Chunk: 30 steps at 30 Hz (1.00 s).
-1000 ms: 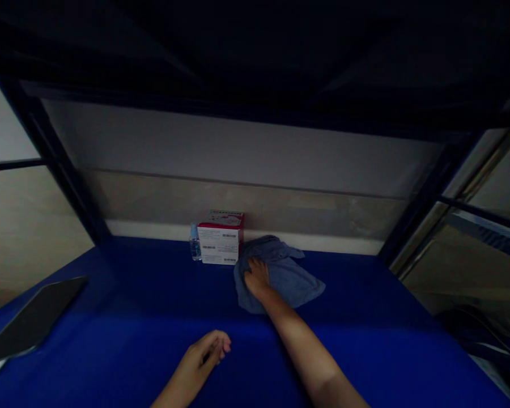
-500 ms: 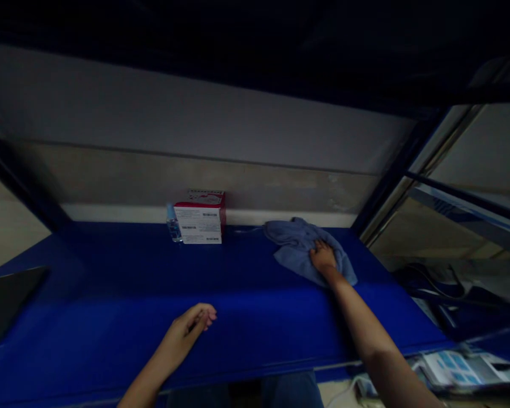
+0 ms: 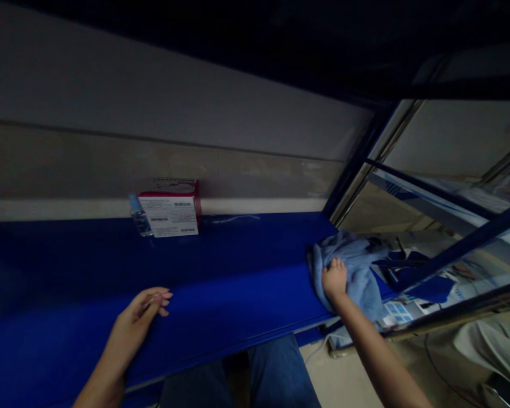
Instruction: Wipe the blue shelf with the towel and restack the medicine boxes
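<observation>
A white-and-red box (image 3: 169, 216) stands near the back of the blue tabletop (image 3: 246, 258), with a clear bottle (image 3: 140, 216) close by its left side (touching or not, I cannot tell). Well to the right of the box rises a dark blue post (image 3: 359, 153); farther right, a slanting blue bar (image 3: 463, 246) crosses in front of a jumble of goods. The blue cloth (image 3: 361, 275) lies bunched to the right of the box and nearer the person, over the tabletop's right end, covering the corner there. The right hand (image 3: 335, 279) rests on it, fingers close together; whether they pinch the fabric is hidden. Nearer than the box and slightly left of it, the left hand (image 3: 142, 309) has its fingers loosely curled and slightly parted; contact with the tabletop is unclear. Just right of the box, a thin pale streak (image 3: 242, 217) is too faint to identify. Both forearms are cut off below.
</observation>
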Tool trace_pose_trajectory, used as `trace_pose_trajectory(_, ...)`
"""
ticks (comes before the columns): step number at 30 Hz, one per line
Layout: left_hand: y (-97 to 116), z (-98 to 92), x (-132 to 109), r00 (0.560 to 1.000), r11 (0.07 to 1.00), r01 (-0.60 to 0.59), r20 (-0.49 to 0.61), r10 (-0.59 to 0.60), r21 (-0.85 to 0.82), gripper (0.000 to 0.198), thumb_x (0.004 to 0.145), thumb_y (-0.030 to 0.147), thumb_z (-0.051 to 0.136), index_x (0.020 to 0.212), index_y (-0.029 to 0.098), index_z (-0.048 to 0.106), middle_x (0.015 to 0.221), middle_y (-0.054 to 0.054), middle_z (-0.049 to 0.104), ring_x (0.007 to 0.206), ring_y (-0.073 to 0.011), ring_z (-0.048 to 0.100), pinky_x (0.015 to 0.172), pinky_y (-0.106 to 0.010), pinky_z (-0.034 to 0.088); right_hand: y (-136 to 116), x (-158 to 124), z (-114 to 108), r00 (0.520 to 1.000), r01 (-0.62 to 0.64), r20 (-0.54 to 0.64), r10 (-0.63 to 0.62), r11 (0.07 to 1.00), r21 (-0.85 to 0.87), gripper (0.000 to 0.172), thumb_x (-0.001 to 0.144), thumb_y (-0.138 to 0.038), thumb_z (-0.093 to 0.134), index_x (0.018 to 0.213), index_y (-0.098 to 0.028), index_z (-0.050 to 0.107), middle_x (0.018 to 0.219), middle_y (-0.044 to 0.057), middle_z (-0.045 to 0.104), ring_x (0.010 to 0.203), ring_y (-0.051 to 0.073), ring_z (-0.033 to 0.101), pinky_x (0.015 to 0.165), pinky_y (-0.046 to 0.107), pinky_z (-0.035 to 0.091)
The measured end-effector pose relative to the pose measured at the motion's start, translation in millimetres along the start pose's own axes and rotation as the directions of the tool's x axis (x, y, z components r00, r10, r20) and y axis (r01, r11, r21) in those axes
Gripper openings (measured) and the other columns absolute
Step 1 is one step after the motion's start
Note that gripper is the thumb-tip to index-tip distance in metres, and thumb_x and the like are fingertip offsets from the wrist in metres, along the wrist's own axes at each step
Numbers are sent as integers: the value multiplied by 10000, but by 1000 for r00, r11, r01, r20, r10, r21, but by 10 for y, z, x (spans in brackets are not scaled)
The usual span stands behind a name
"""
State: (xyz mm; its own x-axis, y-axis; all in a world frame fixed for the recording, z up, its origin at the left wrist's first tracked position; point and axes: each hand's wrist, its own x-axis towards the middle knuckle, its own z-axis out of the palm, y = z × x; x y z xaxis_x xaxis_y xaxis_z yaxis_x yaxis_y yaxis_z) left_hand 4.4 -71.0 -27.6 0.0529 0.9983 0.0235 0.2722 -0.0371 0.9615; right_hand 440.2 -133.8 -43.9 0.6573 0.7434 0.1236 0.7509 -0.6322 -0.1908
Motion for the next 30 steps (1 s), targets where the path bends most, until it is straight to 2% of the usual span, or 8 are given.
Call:
trace_pose_trajectory(4,-58,-55,10,1000,998,1,-29,-3,-64,356,622,461,634,844,186,603,786,-30,645,575,-155,579,622,-287,478,-1000,-698,102,955,278,37,-294,932,234,561,750,-137,367,1293,5,352,1378,141,318,1295,238,203,1071,340,150)
trace_pose_trajectory(10,-95,-110,-48,983,985,-47,-183,16,-166,280,643,380,635,846,193,588,722,7,609,560,-119,519,573,-234,438,-1901,-1859,-66,696,562,14,-718,556,613,639,725,-222,462,1329,-71,318,1431,77,217,1323,229,105,1093,370,98)
trace_pose_trajectory(13,-93,-138,-49,977,979,-45,-215,1,-201,247,649,359,629,831,200,578,619,40,567,535,-103,480,537,-203,397,-1592,-2013,-131,614,626,-19,-789,471,621,592,730,-206,449,1314,-170,361,1420,14,256,1317,190,152,1094,384,97)
trace_pose_trajectory(15,-87,-146,-47,978,981,-27,-210,-14,-192,250,650,365,626,833,202,575,583,47,553,540,-104,473,540,-198,384,-1188,-1909,-132,639,641,-16,-769,521,564,594,717,-160,419,1307,-204,370,1413,6,273,1309,184,188,1084,423,113)
trace_pose_trajectory(19,-71,-144,-48,979,989,16,-199,-45,-146,280,631,398,627,826,202,578,538,50,534,556,-120,477,562,-210,386,-253,-1517,-69,856,490,-12,-517,803,340,582,757,-247,397,1333,-206,323,1418,57,252,1303,236,202,1042,533,109)
trace_pose_trajectory(22,-57,-140,-50,981,992,48,-181,-68,-112,325,607,430,637,837,208,582,609,40,573,578,-125,487,586,-218,401,238,-1363,61,993,117,-52,-108,966,232,618,793,-392,356,1367,-195,239,1440,91,170,1316,314,94,974,641,47)
trace_pose_trajectory(26,-40,-142,-43,981,995,61,-180,-75,-83,351,556,443,661,813,212,600,716,25,612,600,-129,497,591,-222,415,408,-1356,373,965,-251,41,260,866,432,703,836,-465,209,1391,-68,41,1442,196,3,1313,336,2,984,589,148)
trace_pose_trajectory(30,-33,-152,-36,982,998,50,-178,-58,-49,327,539,432,676,783,224,611,737,23,627,577,-131,494,576,-232,425,431,-1138,470,971,-199,10,240,783,589,790,849,-504,146,1337,42,-150,1418,260,-57,1316,325,17,1021,495,201)
